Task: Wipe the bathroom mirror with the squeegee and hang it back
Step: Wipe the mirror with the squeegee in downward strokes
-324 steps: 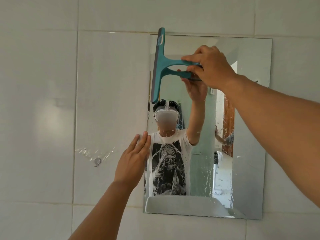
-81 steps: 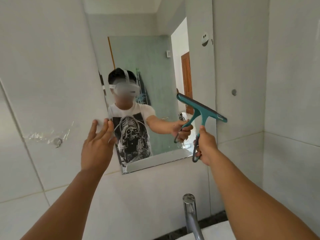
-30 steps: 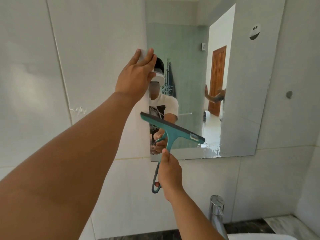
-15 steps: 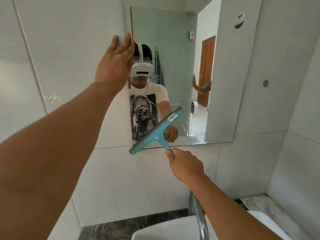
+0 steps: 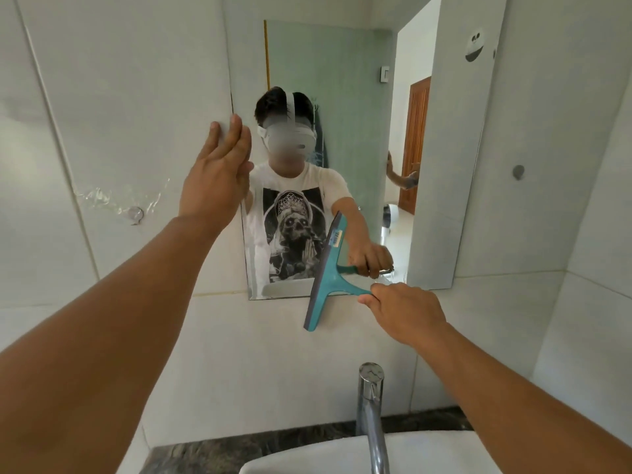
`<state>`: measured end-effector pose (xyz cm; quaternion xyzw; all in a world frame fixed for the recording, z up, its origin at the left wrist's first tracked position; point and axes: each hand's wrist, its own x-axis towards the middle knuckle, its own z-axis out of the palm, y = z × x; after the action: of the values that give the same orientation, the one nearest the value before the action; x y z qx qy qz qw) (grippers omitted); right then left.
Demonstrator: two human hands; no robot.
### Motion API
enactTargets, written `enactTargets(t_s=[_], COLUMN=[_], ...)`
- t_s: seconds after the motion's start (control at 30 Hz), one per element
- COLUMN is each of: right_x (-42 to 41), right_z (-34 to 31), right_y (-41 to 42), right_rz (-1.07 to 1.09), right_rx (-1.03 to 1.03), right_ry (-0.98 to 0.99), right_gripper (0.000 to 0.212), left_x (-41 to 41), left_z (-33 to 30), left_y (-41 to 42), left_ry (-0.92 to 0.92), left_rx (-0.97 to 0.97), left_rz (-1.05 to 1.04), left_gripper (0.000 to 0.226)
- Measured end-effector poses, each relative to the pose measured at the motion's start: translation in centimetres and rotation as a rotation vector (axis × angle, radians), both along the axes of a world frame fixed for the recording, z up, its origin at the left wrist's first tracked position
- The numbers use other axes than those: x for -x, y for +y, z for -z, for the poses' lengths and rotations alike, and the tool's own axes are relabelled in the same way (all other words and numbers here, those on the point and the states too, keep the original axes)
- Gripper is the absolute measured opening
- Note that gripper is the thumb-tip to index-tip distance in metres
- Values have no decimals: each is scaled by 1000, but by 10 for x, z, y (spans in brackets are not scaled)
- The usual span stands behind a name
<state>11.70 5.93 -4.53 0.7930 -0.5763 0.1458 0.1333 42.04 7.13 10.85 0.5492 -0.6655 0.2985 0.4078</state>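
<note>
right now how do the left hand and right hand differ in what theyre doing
The left hand is open, fingers spread flat on the wall at the mirror left edge; the right hand is closed on the squeegee handle. The left hand is higher, the right sits by the mirror's bottom edge. Both are bare.

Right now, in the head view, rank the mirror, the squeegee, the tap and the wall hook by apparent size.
1. mirror
2. squeegee and tap: look alike, and the tap is nearer, so unranked
3. wall hook
</note>
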Motion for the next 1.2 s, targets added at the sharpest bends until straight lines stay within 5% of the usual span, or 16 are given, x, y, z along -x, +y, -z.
enactTargets(t_s=[0.47,0.63,0.83,1.2], right_x=[7,9,36,91], right_z=[1,0,-10,-9], right_y=[-15,-15,-24,-46], right_rz=[-84,-90,-71,-37], right_rx=[36,58,135,170], right_ry=[21,36,123,90], right_gripper=[53,54,54,49], left_x=[18,25,19,20], left_z=[135,135,140,142], left_y=[17,18,13,11], left_ry=[12,-103,16,35], left_rx=[-135,-39,-134,-152], left_rz=[7,-9,-2,-16], left_gripper=[57,34,63,60])
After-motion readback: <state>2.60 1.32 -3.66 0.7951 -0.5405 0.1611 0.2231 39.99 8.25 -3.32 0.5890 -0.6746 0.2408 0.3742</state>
